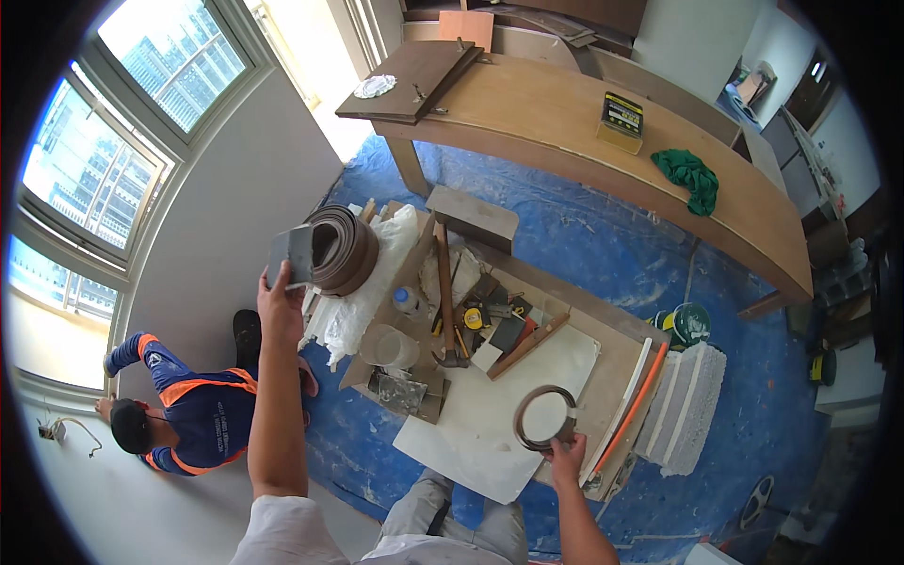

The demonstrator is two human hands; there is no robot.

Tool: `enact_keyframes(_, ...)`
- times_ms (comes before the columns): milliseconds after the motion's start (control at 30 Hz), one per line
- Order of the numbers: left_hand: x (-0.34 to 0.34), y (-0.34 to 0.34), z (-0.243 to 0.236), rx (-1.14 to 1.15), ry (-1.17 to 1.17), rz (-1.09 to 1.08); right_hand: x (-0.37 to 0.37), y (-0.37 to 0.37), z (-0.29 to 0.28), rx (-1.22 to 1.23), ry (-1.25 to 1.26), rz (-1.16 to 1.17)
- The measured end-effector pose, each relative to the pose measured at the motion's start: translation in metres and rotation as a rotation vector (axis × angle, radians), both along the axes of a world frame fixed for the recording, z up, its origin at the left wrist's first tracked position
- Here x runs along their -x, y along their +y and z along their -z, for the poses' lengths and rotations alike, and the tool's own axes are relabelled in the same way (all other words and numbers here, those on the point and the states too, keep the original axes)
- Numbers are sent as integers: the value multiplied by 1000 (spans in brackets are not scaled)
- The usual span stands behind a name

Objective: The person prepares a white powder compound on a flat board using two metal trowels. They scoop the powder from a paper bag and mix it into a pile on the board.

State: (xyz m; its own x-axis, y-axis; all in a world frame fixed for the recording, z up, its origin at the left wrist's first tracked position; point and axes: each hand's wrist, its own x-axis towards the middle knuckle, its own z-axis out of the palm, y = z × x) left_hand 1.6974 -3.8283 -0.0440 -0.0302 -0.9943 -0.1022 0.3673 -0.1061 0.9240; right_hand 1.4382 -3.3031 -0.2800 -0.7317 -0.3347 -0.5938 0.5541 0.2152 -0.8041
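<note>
My left hand point(281, 303) is raised with its fingers closed on a flat grey rectangular piece point(291, 254). Just beside that piece stands a large coil of brown edging strip point(356, 268), on white plastic wrap point(388, 247). Lower right, my right hand point(565, 460) grips a smaller roll of brown edging tape point(520, 426) by its near edge. The roll is above a white sheet point(476, 428) lying in a shallow wooden box point(617, 325). A hammer point(444, 282), a yellow tape measure point(474, 318) and several small tools and offcuts lie in the box.
A co-worker point(207, 405) crouches by the window wall at left. A long wooden bench point(546, 99) crosses the back, carrying a yellow-black box point(620, 122) and a green cloth point(687, 177). Blue sheeting point(556, 240) covers the floor. A clear bottle point(407, 301) stands near the tools.
</note>
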Motion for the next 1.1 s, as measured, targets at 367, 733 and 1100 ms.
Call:
enact_keyframes(367, -81, -53, -13, -96, 428, -10, -75, -462, -200, 375, 472, -558)
enact_keyframes(733, -71, -75, 9, -203, 116, 83, -124, -538, -136, 123, 885, -600)
enact_keyframes(1100, -28, -100, 8, 450, -1547, -43, -62, -202, -36, -342, 349, -318)
